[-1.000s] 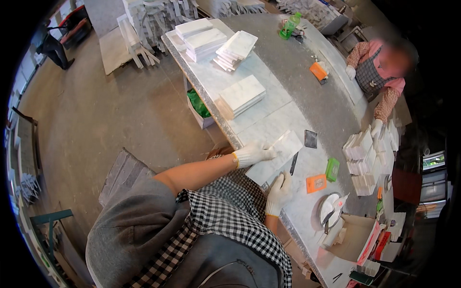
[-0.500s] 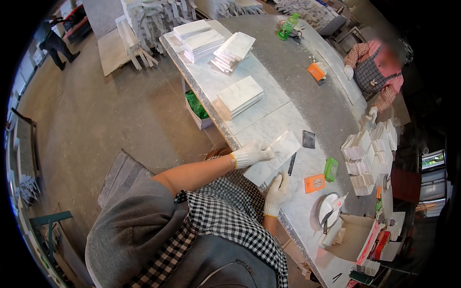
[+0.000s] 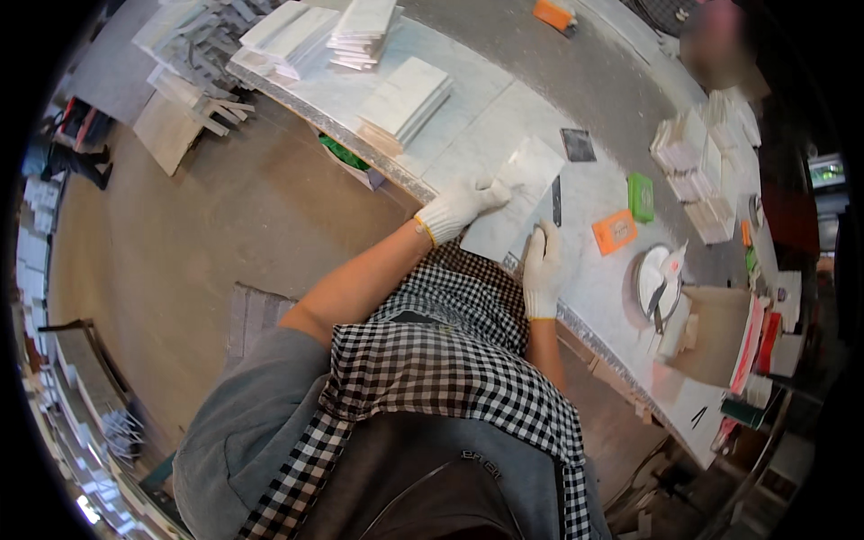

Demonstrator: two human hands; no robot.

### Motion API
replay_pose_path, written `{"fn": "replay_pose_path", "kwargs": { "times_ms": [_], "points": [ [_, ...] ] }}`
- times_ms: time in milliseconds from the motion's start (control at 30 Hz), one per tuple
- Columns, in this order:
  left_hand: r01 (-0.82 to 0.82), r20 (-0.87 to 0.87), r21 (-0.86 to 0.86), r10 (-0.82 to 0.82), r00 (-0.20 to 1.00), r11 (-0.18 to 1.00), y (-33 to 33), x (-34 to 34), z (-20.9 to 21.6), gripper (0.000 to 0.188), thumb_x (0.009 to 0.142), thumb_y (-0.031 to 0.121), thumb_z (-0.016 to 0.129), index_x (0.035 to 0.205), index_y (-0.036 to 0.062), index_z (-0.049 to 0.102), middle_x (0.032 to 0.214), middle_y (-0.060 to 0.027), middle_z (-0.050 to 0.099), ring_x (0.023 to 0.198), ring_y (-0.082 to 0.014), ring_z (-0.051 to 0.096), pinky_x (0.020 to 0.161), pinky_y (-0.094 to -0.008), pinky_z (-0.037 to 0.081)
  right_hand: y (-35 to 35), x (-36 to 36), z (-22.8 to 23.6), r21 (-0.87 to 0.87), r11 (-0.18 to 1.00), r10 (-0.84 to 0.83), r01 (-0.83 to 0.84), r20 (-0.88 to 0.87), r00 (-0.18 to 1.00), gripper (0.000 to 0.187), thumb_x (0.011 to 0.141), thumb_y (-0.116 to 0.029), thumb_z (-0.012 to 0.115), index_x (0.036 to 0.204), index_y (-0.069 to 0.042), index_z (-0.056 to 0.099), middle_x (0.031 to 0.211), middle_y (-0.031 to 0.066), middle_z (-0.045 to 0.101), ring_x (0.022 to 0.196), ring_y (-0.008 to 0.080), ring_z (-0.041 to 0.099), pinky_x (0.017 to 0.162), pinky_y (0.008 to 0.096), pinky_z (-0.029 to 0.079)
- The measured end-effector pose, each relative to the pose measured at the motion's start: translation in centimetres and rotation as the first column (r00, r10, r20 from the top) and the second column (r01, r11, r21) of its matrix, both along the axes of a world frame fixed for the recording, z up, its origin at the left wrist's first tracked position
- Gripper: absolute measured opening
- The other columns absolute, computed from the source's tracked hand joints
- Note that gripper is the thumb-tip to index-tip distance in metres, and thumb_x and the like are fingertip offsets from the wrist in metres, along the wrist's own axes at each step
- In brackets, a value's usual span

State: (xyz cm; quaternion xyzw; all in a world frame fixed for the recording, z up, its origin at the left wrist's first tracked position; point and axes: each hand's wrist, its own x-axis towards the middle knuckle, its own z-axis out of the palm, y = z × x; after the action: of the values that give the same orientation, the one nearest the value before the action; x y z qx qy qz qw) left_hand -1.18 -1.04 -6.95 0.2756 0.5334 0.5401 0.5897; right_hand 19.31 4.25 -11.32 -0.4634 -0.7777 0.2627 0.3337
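A pale marble tile [image 3: 531, 175] lies flat on the long stone workbench [image 3: 468, 117] in front of me. My left hand [image 3: 459, 205], in a white glove, presses on the tile's near left edge with fingers spread. My right hand [image 3: 543, 261], also gloved, grips a thin dark blade-like tool [image 3: 556, 200] whose tip rests on the tile's right side.
Stacks of white tiles [image 3: 405, 99] sit further along the bench. An orange block [image 3: 615, 232], a green block [image 3: 641, 196], a dark square [image 3: 577, 144] and a round dish [image 3: 657, 279] lie to the right. Another person [image 3: 720, 45] stands at the far end. Tile stacks [image 3: 697, 166] line the right.
The view has shifted, so the bench sits lower and closer in the picture. My hands stay on the tile and tool in much the same pose.
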Motion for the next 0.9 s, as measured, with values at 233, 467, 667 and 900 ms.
{"fn": "replay_pose_path", "kwargs": {
  "times_ms": [233,467,667,900],
  "points": [
    [0.052,-0.240,-0.083,-0.070,0.968,0.995,-0.9,-0.1,4.1,0.025,0.093,0.025,0.066,0.098,0.0012,0.069,0.087,-0.0007,0.064,0.077,-0.0083,0.056,0.067,-0.0258,0.048,1.5,-0.1,1.4,-0.311,0.948,-0.157,0.062,-0.288,0.945,0.036,0.101,-0.027,0.052,0.123,-0.001,0.064,0.116,0.0164,0.067,0.109,0.0268,0.063,0.094,0.0370,0.048],
    [0.030,-0.276,0.083,-0.005,0.961,0.996,-1.0,0.6,3.5,0.028,0.094,0.026,0.065,0.099,-0.0012,0.069,0.086,-0.0014,0.064,0.077,-0.0083,0.056,0.068,-0.0262,0.048,-0.1,-4.4,10.9,0.403,0.895,0.169,-0.192,0.092,0.981,0.042,0.092,-0.029,0.061,0.122,0.001,0.061,0.113,0.0158,0.064,0.099,0.0350,0.059,0.089,0.0430,0.047],
    [0.045,-0.409,0.080,-0.008,0.912,0.996,-1.5,0.7,5.6,0.026,0.094,0.020,0.062,0.103,-0.0028,0.069,0.090,-0.0062,0.068,0.079,-0.0115,0.060,0.071,-0.0298,0.051,0.4,-5.1,11.8,0.261,0.882,0.354,-0.393,0.186,0.917,0.049,0.096,-0.033,0.058,0.128,0.003,0.058,0.125,0.0178,0.062,0.115,0.0419,0.054,0.098,0.0454,0.045],
    [-0.021,-0.056,0.151,0.030,0.998,0.988,-0.8,0.5,2.1,0.026,0.095,0.020,0.063,0.102,-0.0042,0.068,0.088,-0.0017,0.065,0.077,-0.0084,0.057,0.067,-0.0252,0.048,0.8,-3.6,10.9,0.550,0.794,0.217,-0.258,0.139,0.966,0.045,0.088,-0.033,0.062,0.119,0.000,0.062,0.114,0.0124,0.062,0.105,0.0370,0.053,0.089,0.0472,0.046]
  ]
}}
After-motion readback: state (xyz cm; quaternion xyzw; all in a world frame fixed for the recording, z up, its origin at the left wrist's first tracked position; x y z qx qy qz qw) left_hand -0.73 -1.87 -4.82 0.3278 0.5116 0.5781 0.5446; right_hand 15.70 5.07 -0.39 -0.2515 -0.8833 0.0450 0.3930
